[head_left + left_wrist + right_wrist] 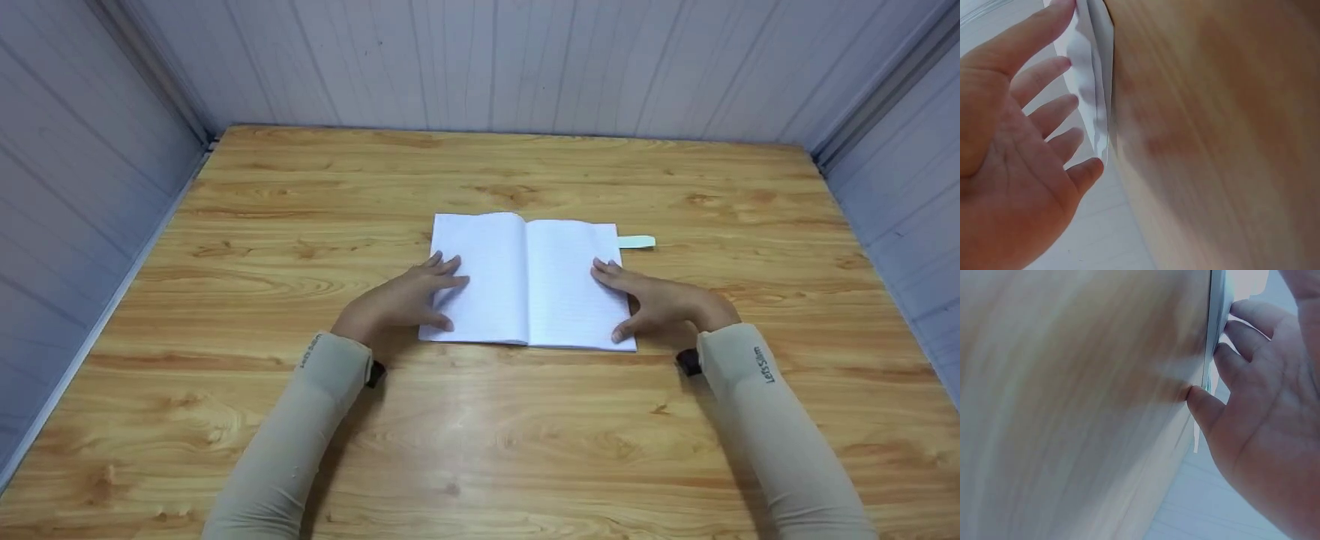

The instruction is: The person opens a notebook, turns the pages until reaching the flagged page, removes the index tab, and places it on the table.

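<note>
An open white notebook with lined pages lies flat in the middle of the wooden table. My left hand rests on the outer edge of its left page, fingers spread and nearly straight, thumb near the lower left corner. My right hand rests on the outer edge of the right page, thumb by the lower right corner. In the left wrist view the left hand has its fingertips against the page edges. In the right wrist view the right hand touches the notebook edge.
A pale green strap sticks out from the notebook's right side onto the table. Grey panelled walls close the table in at the back, left and right. Bare wood shows all round the notebook.
</note>
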`<state>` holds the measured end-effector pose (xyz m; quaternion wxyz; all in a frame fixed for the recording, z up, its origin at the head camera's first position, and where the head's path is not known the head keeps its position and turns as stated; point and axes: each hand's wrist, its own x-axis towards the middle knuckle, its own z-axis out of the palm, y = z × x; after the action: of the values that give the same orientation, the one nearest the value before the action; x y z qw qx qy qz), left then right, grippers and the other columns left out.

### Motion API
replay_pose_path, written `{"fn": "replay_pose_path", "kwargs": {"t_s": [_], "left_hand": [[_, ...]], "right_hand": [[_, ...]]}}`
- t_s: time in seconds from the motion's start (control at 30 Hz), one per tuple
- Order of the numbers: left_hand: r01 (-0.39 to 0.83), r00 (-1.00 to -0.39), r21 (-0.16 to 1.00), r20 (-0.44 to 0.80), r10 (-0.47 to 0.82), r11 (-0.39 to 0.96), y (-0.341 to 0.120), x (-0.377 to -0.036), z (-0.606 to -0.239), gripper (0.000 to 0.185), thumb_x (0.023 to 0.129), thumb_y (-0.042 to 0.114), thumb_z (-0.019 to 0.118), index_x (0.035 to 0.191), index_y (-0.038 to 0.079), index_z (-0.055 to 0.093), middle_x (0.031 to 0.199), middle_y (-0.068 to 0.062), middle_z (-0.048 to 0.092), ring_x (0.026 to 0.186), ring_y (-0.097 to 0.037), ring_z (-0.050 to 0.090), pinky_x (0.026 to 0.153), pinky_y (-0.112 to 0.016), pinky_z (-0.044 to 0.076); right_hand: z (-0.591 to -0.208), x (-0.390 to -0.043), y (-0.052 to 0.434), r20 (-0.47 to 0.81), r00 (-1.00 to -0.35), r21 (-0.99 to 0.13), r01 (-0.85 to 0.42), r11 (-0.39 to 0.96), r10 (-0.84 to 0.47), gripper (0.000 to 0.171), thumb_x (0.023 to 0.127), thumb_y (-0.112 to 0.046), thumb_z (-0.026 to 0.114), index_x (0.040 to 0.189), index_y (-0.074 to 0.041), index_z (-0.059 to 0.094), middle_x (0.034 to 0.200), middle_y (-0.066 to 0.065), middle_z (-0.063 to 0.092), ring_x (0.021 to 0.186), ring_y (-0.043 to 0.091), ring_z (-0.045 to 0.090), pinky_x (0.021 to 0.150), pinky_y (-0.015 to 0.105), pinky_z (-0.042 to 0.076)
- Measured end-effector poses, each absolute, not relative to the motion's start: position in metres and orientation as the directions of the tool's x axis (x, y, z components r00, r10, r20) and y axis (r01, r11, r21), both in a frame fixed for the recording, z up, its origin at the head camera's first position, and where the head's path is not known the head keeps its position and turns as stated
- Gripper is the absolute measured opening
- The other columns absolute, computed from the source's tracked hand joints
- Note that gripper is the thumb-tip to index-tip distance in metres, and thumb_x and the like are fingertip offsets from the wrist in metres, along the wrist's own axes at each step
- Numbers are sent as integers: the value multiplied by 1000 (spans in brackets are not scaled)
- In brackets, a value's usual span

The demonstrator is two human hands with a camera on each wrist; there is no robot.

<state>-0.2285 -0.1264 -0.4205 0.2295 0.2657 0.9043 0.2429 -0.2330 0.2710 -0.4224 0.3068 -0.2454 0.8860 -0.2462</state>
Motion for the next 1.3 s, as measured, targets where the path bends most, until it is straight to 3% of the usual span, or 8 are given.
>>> {"fn": "replay_pose_path", "kwargs": {"t_s": [0.23, 0.73, 1.3], "left_hand": [[304, -716, 567, -394, 576, 766, -136, -230, -422, 74, 87, 22, 71, 150, 25, 32, 162, 8, 6, 150, -18, -4, 122, -43, 9], [311, -695, 586, -396, 600, 748, -138, -229, -418, 76, 87, 20, 70, 151, 18, 29, 163, 1, 3, 150, -24, -6, 121, -46, 7], [294, -704, 587, -401, 586, 755, -137, -229, -418, 76, 87, 20, 70, 151, 20, 30, 163, 4, 3, 150, -21, -6, 122, -45, 6]], "right_hand": [[-423, -235, 276, -432, -669, -589, -299, 751, -605, 109, 78, -39, 76, 155, -17, 2, 163, 1, -11, 149, 29, -12, 118, 56, 2], [-423, -235, 275, -429, -641, -600, -324, 731, -636, 111, 76, -36, 77, 155, -14, 2, 162, 2, -13, 149, 29, -14, 118, 58, 1], [-420, -239, 277, -431, -598, -598, -371, 710, -676, 112, 76, -32, 78, 154, -8, 1, 162, 8, -15, 148, 33, -15, 118, 57, 1]]}}
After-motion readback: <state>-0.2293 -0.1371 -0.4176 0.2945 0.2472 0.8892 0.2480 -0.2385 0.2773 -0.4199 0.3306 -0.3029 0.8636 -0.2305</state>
